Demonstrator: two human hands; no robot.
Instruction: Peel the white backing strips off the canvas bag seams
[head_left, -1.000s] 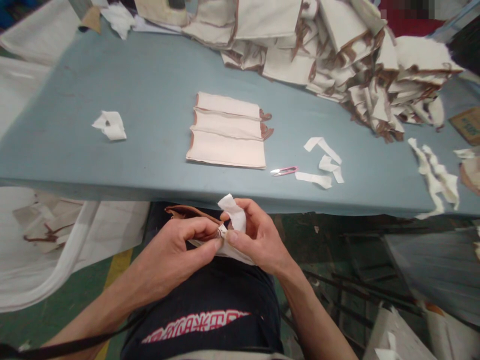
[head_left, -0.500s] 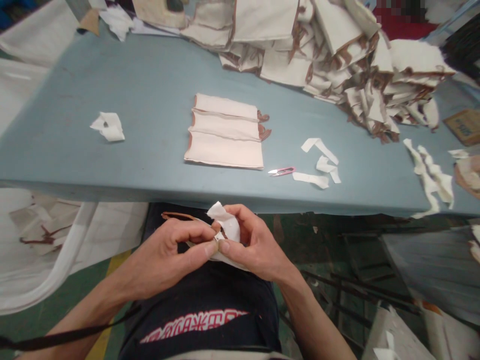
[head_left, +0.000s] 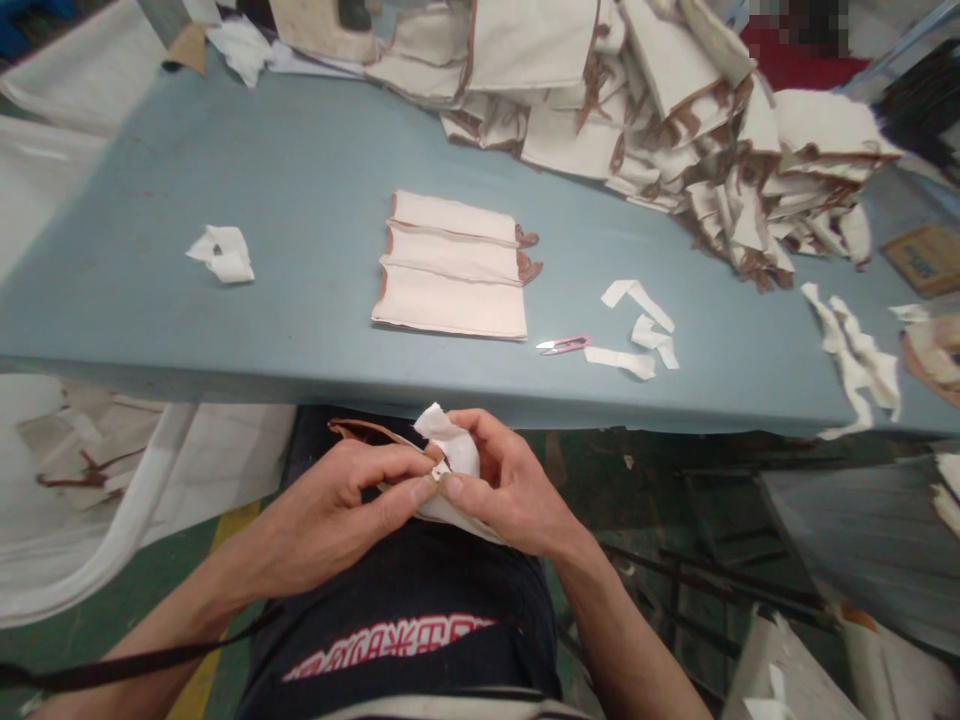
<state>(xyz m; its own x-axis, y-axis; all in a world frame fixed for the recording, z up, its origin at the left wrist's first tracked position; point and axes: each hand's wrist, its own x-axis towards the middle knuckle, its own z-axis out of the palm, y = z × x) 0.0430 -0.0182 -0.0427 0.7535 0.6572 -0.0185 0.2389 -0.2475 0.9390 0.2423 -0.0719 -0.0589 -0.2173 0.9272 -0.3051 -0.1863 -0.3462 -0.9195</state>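
Note:
Close to my lap, just below the table edge, my left hand (head_left: 375, 490) and my right hand (head_left: 502, 485) meet thumb to thumb. Both pinch a cream fabric piece with brown edging (head_left: 367, 430), most of it covered by my fingers. A white fabric strip (head_left: 457, 445) sticks up between the hands, curled against my right fingers. What lies right under the thumb tips is too small to make out. On the table ahead lie three folded cream pouches (head_left: 454, 300) in an overlapping row, brown cords at their right end. Pink-handled thread snips (head_left: 564, 345) rest beside them.
A large heap of cream pouches (head_left: 555, 130) fills the back right of the blue-green table (head_left: 300, 180). White strips (head_left: 634, 360) lie right of the snips, a crumpled white scrap (head_left: 225, 255) at left. A white bin (head_left: 150, 540) holding fabric pieces stands at lower left.
My hands keep the same pinch, with the fabric shifted very slightly between them. The brown-edged end at left has opened a little wider. The view has moved slightly.

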